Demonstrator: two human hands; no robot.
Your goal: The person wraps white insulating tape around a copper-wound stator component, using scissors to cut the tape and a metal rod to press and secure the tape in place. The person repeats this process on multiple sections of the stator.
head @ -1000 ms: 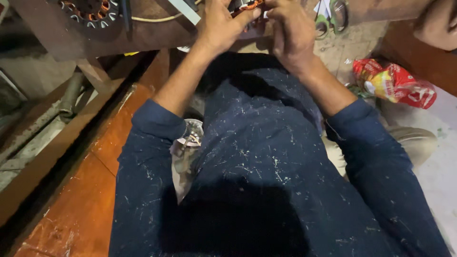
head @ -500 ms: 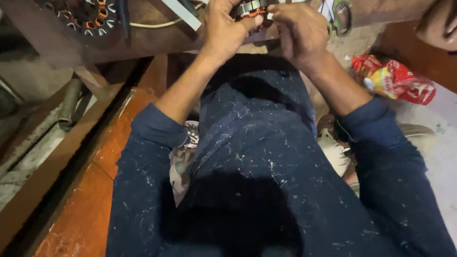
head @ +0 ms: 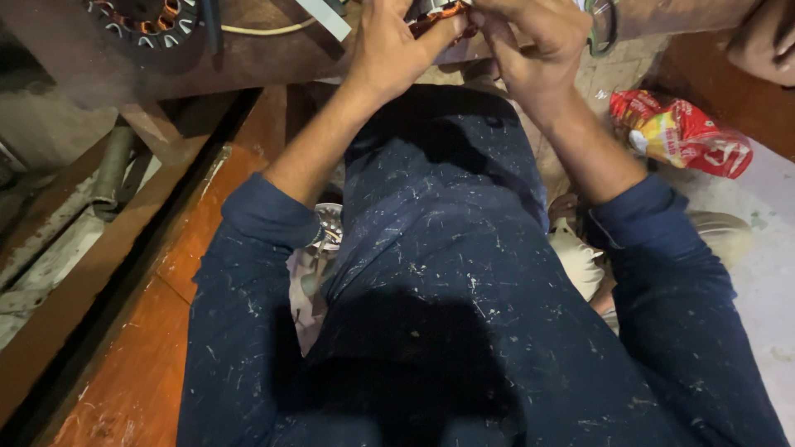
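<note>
Head: two hands (head: 397,54) (head: 534,50), one wound coil (head: 437,15)

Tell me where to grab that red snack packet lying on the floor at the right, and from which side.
Take the red snack packet across its crumpled middle, coming down from above. It lies flat on the pale floor with open space around it, and the loose, creased film there should pinch easily. Both the left hand and right hand are busy on the small copper-wound part.
</note>
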